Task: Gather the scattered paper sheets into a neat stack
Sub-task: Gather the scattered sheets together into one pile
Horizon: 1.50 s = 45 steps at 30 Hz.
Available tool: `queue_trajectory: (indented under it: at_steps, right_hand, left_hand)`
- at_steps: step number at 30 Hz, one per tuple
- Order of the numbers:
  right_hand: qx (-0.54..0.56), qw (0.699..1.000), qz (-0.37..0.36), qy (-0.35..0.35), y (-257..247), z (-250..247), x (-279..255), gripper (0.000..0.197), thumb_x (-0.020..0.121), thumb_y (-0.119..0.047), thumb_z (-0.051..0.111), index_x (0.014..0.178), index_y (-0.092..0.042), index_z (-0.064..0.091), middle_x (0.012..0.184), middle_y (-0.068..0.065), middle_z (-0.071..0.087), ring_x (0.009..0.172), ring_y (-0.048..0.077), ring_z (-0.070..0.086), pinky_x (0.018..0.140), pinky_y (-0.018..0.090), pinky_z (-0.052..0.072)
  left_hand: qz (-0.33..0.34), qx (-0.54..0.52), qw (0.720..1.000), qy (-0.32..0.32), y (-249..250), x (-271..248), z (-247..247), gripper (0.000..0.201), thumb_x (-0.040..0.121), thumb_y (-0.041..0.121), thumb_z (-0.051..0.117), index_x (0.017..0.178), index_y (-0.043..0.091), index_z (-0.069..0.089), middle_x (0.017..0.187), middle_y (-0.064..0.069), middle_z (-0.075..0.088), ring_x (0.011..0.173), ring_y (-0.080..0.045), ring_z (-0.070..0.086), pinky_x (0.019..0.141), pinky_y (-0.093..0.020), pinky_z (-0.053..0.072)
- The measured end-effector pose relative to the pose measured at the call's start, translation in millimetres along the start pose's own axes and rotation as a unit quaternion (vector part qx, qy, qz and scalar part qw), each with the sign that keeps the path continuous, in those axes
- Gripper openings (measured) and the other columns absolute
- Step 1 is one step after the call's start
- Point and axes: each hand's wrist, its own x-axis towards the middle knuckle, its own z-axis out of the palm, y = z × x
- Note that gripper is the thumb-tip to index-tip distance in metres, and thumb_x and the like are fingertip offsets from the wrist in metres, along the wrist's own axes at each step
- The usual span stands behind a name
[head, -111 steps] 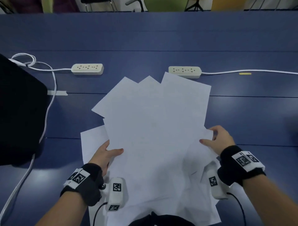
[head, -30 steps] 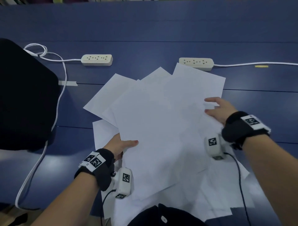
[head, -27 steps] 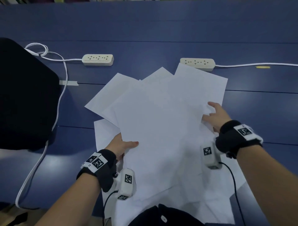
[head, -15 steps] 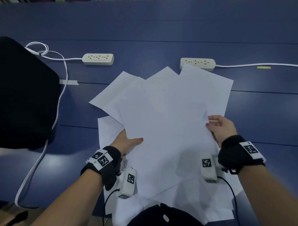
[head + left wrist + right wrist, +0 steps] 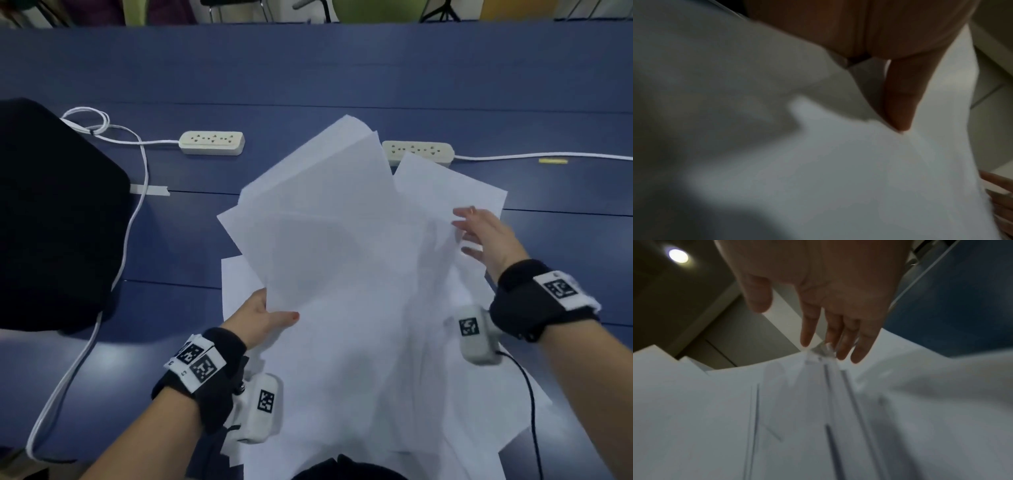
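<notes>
Now left hand (image 5: pixel 260 317) pinches fanned paper sheets (image 5: pixel 342 274) w/ thumb; right hand (image 5: pixel 489 240) spread open at edge.

Looks like an office or lab room. Long blue bench (image 5: pixel 308 68) with two power strips (image 5: pixel 211 143) cabled across it. Chair legs (image 5: pixel 318 10) behind.

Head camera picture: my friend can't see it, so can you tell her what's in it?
A person's left hand grips a fanned bunch of white paper sheets lifted off a blue table, thumb on top, while the right hand touches their right edge with straight fingers. More sheets lie underneath. Behind are two power strips; a black object sits left.
</notes>
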Motion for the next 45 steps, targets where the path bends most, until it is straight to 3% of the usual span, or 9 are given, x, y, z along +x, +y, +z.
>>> queue_trajectory:
  at_steps: [3, 8, 12, 15, 24, 29, 34, 40, 45]
  right_hand:
    - [-0.071, 0.995, -0.021, -0.066, -29, 7, 14, 0.045, 0.083, -0.054, 0.048, 0.115, -0.024, 0.057, 0.113, -0.001, 0.059, 0.103, 0.011, 0.052, 0.082, 0.024, 0.039]
    - [-0.133, 0.983, -0.094, -0.083, -84, 27, 32, 0.039, 0.086, -0.055, 0.045, 0.103, -0.026, 0.065, 0.105, -0.003, 0.066, 0.111, 0.017, 0.056, 0.107, 0.035, 0.032]
    - [-0.085, 0.974, -0.058, -0.202, -121, 48, 37, 0.024, 0.090, -0.037, 0.052, 0.098, -0.019, 0.066, 0.092, -0.002, 0.068, 0.083, 0.012, 0.063, 0.090, 0.028, 0.045]
    - [-0.073, 0.966, -0.076, -0.236, -124, 51, 35, 0.010, 0.089, -0.013, 0.056, 0.089, -0.016, 0.065, 0.081, -0.003, 0.067, 0.067, 0.008, 0.063, 0.071, 0.019, 0.053]
    - [-0.109, 0.988, -0.069, -0.081, -48, 28, 30, 0.026, 0.087, -0.011, 0.059, 0.064, -0.015, 0.048, 0.064, 0.002, 0.058, 0.059, 0.014, 0.054, 0.062, 0.023, 0.045]
    - [-0.155, 0.985, -0.061, -0.049, -5, 39, 10, 0.023, 0.090, -0.009, 0.053, 0.068, -0.005, 0.049, 0.060, 0.007, 0.047, 0.066, 0.025, 0.050, 0.073, 0.046, 0.051]
    - [-0.199, 0.974, -0.068, 0.078, -9, 37, 20, 0.024, 0.092, -0.020, 0.046, 0.070, -0.014, 0.040, 0.072, 0.006, 0.048, 0.076, 0.025, 0.049, 0.073, 0.035, 0.041]
    - [-0.335, 0.938, 0.047, -0.076, 0, 47, 8, 0.023, 0.095, -0.016, 0.043, 0.073, -0.013, 0.039, 0.087, 0.010, 0.050, 0.086, 0.024, 0.047, 0.074, 0.028, 0.036]
    - [-0.203, 0.971, 0.022, -0.126, 22, 56, -34, 0.016, 0.095, -0.017, 0.045, 0.079, -0.014, 0.048, 0.079, 0.002, 0.053, 0.077, 0.020, 0.049, 0.068, 0.027, 0.040]
  left_hand:
    - [-0.024, -0.009, 1.000, 0.002, 0, 1, -2, 0.025, 0.087, 0.002, 0.060, 0.092, 0.025, 0.054, 0.092, 0.008, 0.065, 0.084, -0.004, 0.061, 0.066, -0.009, 0.048]
    - [-0.025, 0.021, 0.999, -0.022, 3, 6, -1, 0.053, 0.069, 0.020, 0.069, 0.120, 0.012, 0.056, 0.110, -0.003, 0.070, 0.103, -0.020, 0.066, 0.087, -0.025, 0.050]
    - [0.003, 0.037, 0.998, -0.049, 10, 7, 6, 0.033, 0.068, 0.016, 0.064, 0.101, 0.020, 0.064, 0.092, 0.007, 0.073, 0.080, -0.002, 0.068, 0.075, -0.013, 0.051]
    - [0.010, 0.028, 0.999, -0.042, 9, 6, 5, 0.035, 0.076, 0.008, 0.070, 0.109, 0.015, 0.061, 0.098, 0.004, 0.071, 0.080, -0.002, 0.068, 0.077, -0.016, 0.050]
    - [0.006, -0.057, 0.997, -0.047, -1, 1, 3, 0.028, 0.088, -0.006, 0.053, 0.109, 0.013, 0.057, 0.098, 0.004, 0.067, 0.073, 0.005, 0.069, 0.061, -0.006, 0.049]
    - [-0.014, -0.051, 0.998, -0.028, -12, 3, 4, 0.035, 0.088, -0.002, 0.056, 0.119, 0.012, 0.053, 0.106, 0.004, 0.067, 0.081, 0.002, 0.069, 0.066, -0.007, 0.050]
    - [-0.021, -0.015, 0.999, -0.035, -12, 3, 4, 0.032, 0.084, -0.002, 0.062, 0.109, 0.017, 0.057, 0.102, 0.009, 0.069, 0.081, 0.005, 0.068, 0.065, -0.006, 0.049]
    - [-0.028, -0.010, 0.999, -0.017, -16, 3, 5, 0.051, 0.066, 0.021, 0.071, 0.115, 0.017, 0.058, 0.113, 0.004, 0.069, 0.106, -0.013, 0.064, 0.086, -0.020, 0.049]
    - [-0.048, -0.007, 0.999, -0.002, -24, 4, 2, 0.072, 0.060, 0.030, 0.078, 0.125, 0.014, 0.052, 0.122, -0.002, 0.065, 0.116, -0.021, 0.059, 0.108, -0.041, 0.039]
